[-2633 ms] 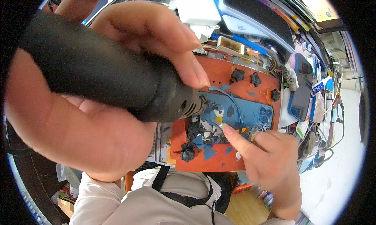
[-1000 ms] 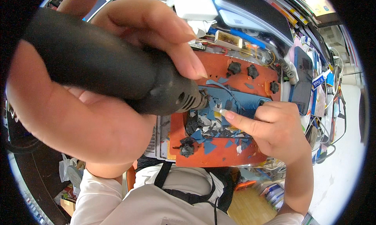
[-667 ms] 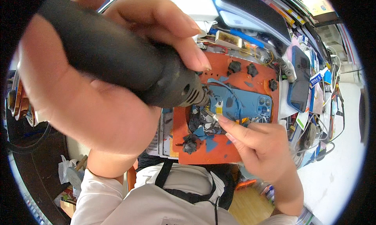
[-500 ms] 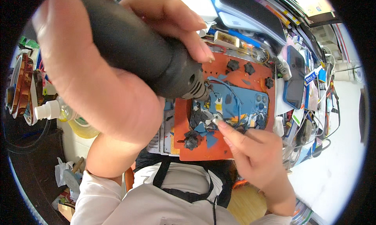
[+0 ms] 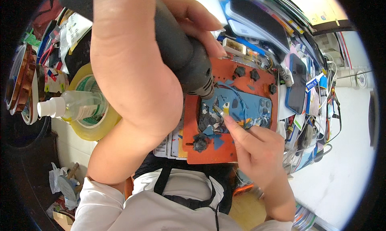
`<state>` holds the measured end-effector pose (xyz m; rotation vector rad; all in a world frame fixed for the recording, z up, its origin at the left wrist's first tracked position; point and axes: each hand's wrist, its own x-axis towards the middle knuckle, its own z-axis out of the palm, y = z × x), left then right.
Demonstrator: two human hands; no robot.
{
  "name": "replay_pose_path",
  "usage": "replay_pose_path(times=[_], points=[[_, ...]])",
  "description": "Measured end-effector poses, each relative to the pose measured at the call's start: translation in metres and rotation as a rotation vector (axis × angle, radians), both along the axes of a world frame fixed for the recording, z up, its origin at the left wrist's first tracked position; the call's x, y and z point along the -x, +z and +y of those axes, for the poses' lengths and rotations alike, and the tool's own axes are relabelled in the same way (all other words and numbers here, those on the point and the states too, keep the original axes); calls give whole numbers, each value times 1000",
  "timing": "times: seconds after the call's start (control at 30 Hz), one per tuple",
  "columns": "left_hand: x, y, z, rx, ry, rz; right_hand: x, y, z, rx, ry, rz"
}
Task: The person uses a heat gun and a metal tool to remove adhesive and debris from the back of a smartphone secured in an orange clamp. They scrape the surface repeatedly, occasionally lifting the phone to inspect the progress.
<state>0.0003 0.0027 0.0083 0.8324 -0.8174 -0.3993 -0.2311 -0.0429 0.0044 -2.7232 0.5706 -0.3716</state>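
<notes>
A blue phone [image 5: 251, 101] lies back up on an orange board [image 5: 193, 144]. Its three-lens camera end points right, and its back glass is broken, with dark and silvery patches showing at the left and lower parts. My left hand [image 5: 136, 66] is wrapped round a thick black hot-air gun [image 5: 177, 42], whose slotted nozzle end comes down at the phone's upper left corner. My right hand [image 5: 259, 150] grips a small metal blade [image 5: 218, 110], index finger stretched along it, with the tip on the broken glass. A thin blue cable [image 5: 237, 92] loops over the phone.
Black knobs [image 5: 200, 143] and blue glass shards [image 5: 218, 143] sit on the board. A spray bottle [image 5: 76, 105] stands by a yellow tape roll [image 5: 108, 128] at left. Another phone [image 5: 296, 84], cables and papers crowd the right side.
The view has shifted, showing more of the left side. My left hand and the gun stand more steeply, and the blade tip has moved up a little across the broken glass.
</notes>
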Motion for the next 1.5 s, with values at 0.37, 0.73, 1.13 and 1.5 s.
replay_pose_path(times=[0.37,0.73,1.13,1.5], points=[[0,11,4,-30,-14,9,1,-7,4,69,-22,-6],[0,6,5,-28,3,11,-3,-7,8,186,-46,6],[-1,13,5,53,12,16,-16,-5,11,-161,-132,-13],[-10,-3,7,21,37,4,-4,-7,9,-48,-55,-18]])
